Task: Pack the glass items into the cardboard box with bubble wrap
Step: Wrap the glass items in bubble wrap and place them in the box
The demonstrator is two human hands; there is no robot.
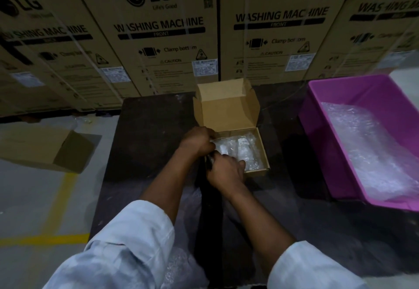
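Looks like the tucking-in step: both the left hand (197, 140) and right hand (224, 172) are curled on bubble wrap (229, 147) around the glass jar (244, 150) inside the cardboard box (264, 152), so next probably fold its lid down.

The light is dim over a dark table (154, 130) that stands on a pale grey floor (27, 198) marked with yellow line tape (56, 200). Behind it runs a row of large washing machine cartons (163, 39) bound with clear straps. A purple plastic tub (340, 98) sits to the right, and an open-ended brown carton (40, 148) lies on the floor to the left.
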